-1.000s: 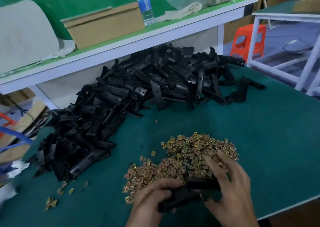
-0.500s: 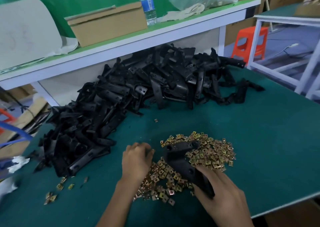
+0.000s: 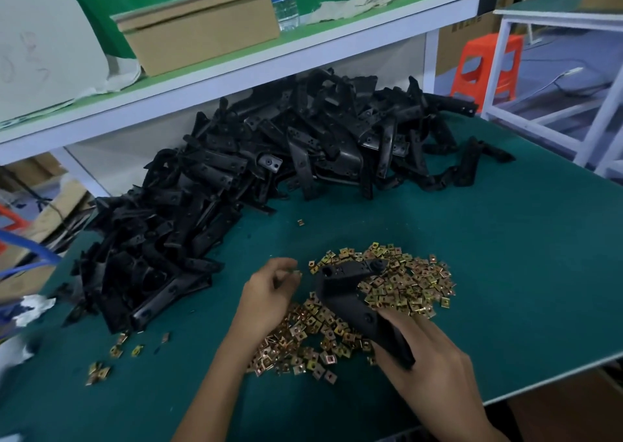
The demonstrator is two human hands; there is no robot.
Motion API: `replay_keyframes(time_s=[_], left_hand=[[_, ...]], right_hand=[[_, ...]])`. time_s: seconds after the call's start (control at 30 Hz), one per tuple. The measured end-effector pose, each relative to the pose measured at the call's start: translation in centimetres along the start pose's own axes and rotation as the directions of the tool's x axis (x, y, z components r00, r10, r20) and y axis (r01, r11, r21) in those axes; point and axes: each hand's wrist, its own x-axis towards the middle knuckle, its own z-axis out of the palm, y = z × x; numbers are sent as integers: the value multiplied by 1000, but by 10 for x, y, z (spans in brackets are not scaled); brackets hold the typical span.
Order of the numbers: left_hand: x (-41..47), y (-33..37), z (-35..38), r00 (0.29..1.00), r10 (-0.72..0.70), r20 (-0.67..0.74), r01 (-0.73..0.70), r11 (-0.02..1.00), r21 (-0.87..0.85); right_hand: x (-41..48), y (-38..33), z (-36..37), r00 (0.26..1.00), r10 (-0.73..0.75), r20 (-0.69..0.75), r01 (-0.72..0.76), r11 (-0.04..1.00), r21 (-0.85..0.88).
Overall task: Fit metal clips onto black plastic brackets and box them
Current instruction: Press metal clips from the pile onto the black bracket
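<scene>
At lower right my right hand (image 3: pixel 428 367) grips a black bracket (image 3: pixel 350 300) by its lower end, its top over the pile of brass-coloured clips (image 3: pixel 408 290). At lower centre my left hand (image 3: pixel 269 293) curls, pinching a single clip (image 3: pixel 297 273). Green mat (image 3: pixel 505 256) covers the table. Beyond, the heap of brackets (image 3: pixel 269 158) runs under a white-edged shelf (image 3: pixel 303 55) bearing a cardboard box (image 3: pixel 202 26) and water bottle (image 3: pixel 281 0). An orange stool (image 3: pixel 485 67) stands upper right.
</scene>
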Motion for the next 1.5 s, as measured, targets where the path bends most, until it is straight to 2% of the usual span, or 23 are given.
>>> replay_keyframes(time_s=[0.1, 0.23, 0.33, 0.47, 0.6, 0.77, 0.93, 1.1, 1.27, 1.37, 1.5], left_hand=[[-6, 8, -5, 999, 7, 36, -4, 997, -77], [-14, 24, -17, 998, -18, 57, 36, 944, -328], [-17, 34, -32, 998, 47, 45, -25, 919, -393], [-19, 50, -54, 974, 200, -103, -223, 915, -335], [-18, 55, -64, 949, 262, -176, -304, 911, -280], [-16, 48, -65, 967, 225, -122, -249, 936, -248], [-16, 35, -64, 962, 215, -168, -246, 950, -194], [-10, 10, -50, 979, 154, -132, -153, 988, 17], [2, -11, -19, 989, 148, 7, -142, 936, 322], [10, -16, -1, 991, 121, 64, -137, 916, 378], [20, -16, 11, 988, 153, -4, -137, 894, 426]], right_hand=[[-1, 0, -1, 1000, 1, 4, -1, 1000, -2], [0, -2, -1, 1000, -10, -15, 10, 1000, 8], [0, -3, -3, 1000, -11, -23, 11, 1000, 7], [-1, -2, -3, 1000, -12, -29, 13, 1000, 8], [-3, 1, -2, 999, -6, -37, 7, 1000, 15], [-3, 1, -2, 998, 14, -60, -12, 999, 39], [-3, -2, -2, 996, 45, -74, -39, 996, 78], [-2, -2, -3, 996, 43, -75, -37, 996, 85], [-1, -5, -4, 996, 49, -73, -43, 996, 72], [-1, -6, -5, 996, 62, -71, -56, 995, 88], [-1, -7, -7, 996, 71, -62, -64, 992, 105]])
